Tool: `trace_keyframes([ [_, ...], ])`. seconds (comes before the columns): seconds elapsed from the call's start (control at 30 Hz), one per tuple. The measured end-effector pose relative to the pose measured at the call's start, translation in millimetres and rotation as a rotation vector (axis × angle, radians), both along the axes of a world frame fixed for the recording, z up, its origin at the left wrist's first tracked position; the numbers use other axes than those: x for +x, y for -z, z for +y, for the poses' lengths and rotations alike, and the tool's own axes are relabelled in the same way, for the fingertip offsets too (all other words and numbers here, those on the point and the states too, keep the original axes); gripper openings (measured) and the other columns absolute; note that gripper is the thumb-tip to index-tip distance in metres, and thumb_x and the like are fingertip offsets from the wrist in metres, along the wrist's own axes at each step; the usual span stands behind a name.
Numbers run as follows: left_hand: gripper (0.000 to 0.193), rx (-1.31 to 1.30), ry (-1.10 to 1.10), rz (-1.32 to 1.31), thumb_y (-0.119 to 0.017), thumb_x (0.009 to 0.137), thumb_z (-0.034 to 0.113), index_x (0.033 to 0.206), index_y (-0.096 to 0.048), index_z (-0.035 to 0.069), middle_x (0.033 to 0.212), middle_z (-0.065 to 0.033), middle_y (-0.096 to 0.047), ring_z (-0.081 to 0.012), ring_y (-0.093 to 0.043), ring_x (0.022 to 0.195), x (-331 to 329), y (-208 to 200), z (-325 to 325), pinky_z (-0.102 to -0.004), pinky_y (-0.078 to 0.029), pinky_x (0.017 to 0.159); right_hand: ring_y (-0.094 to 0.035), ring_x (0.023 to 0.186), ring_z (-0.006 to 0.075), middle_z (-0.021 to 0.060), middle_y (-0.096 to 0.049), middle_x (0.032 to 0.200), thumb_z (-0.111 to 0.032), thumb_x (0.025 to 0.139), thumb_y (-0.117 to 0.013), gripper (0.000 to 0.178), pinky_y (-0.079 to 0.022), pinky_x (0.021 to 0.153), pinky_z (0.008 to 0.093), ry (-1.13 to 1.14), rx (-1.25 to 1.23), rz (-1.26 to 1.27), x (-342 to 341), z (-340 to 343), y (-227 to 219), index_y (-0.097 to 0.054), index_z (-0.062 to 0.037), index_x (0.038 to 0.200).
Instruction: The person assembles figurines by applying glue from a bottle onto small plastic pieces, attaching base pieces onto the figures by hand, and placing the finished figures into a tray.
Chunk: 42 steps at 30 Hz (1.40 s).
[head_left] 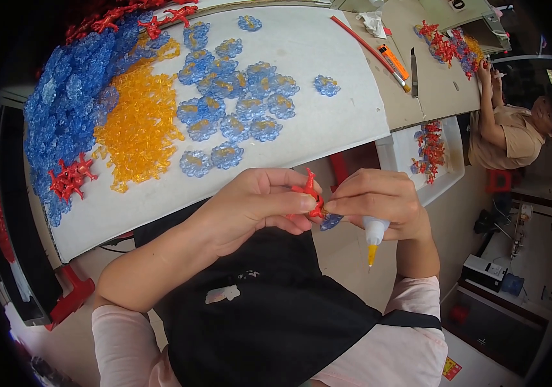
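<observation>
My left hand (247, 206) pinches a small red plastic figure (313, 184) between thumb and fingers, just beyond the table's near edge. Against it, my right hand (389, 200) grips a translucent blue flower-shaped piece (331, 222) with its fingertips. Tucked in the same right hand is a white glue bottle (375, 232), its yellow nozzle pointing down. The fingers partly hide where the red and blue parts meet. On the white-covered table (321, 51) lie several blue flower pieces (250, 106) with yellow parts on top.
Heaps of blue pieces (73, 84), yellow pieces (137, 122) and red figures (73, 177) cover the table's left. Farther right lie a red rod (369, 51), an orange-labelled tube (393, 61) and a cutter knife (414, 72). A white bin (453, 161) holds assembled pieces. Another person (511, 132) works at far right.
</observation>
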State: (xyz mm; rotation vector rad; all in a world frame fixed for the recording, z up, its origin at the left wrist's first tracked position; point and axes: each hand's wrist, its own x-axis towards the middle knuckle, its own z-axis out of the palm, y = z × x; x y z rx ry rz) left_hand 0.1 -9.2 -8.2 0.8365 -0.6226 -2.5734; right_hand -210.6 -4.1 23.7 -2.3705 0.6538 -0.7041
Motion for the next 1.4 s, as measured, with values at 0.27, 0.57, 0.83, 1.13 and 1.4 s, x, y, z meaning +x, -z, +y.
trace_keyframes([
  [0.27,0.027,-0.119,0.008,-0.057,-0.060,0.077,0.009,0.101,-0.051,0.000,0.085,-0.0076,-0.059,-0.0110,-0.058,0.073,-2.1,-8.3,-4.3,-0.0216,-0.049,0.068,-0.058,0.065,0.0189,0.0072,-0.057,0.076,-0.005,0.060,-0.068,0.022,-0.047,0.053,0.0260,0.135,-0.013,-0.045,-1.8,2.0,9.1,-0.063,-0.0044,0.082],
  [0.57,0.024,-0.198,0.023,-0.172,-0.060,0.074,0.007,0.096,-0.053,0.000,0.079,-0.0069,-0.059,-0.0088,-0.055,0.067,-4.8,-10.7,-9.7,-0.0197,-0.045,0.064,-0.059,0.071,0.0209,0.0116,-0.058,0.080,-0.009,0.065,-0.067,0.020,-0.048,0.059,0.0264,0.196,0.030,0.001,0.9,6.6,9.6,-0.063,-0.0009,0.084],
  [0.83,0.024,-0.232,0.035,-0.244,-0.059,0.073,0.005,0.095,-0.053,0.000,0.079,-0.0064,-0.059,-0.0080,-0.054,0.066,-5.5,-9.4,-11.2,-0.0187,-0.044,0.062,-0.057,0.069,0.0201,0.0112,-0.058,0.080,-0.007,0.066,-0.066,0.019,-0.046,0.058,0.0262,0.212,0.083,-0.056,4.3,5.8,16.3,-0.064,-0.0007,0.083],
  [1.13,0.021,-0.223,-0.014,-0.220,-0.057,0.072,-0.001,0.092,-0.052,0.000,0.078,-0.0070,-0.058,-0.0096,-0.054,0.065,-9.8,-5.8,-9.9,-0.0200,-0.045,0.059,-0.057,0.069,0.0196,0.0080,-0.056,0.080,-0.003,0.066,-0.065,0.021,-0.045,0.056,0.0277,0.199,0.157,-0.125,-2.2,7.1,17.5,-0.063,-0.0024,0.087],
  [1.4,0.024,-0.209,-0.015,-0.276,-0.057,0.071,-0.005,0.094,-0.051,-0.001,0.079,-0.0085,-0.059,-0.0107,-0.056,0.066,-14.2,-14.2,-7.6,-0.0207,-0.046,0.060,-0.056,0.068,0.0204,0.0065,-0.055,0.079,-0.003,0.065,-0.066,0.022,-0.044,0.054,0.0281,0.204,0.112,-0.170,-2.0,13.8,17.5,-0.061,-0.0044,0.087],
])
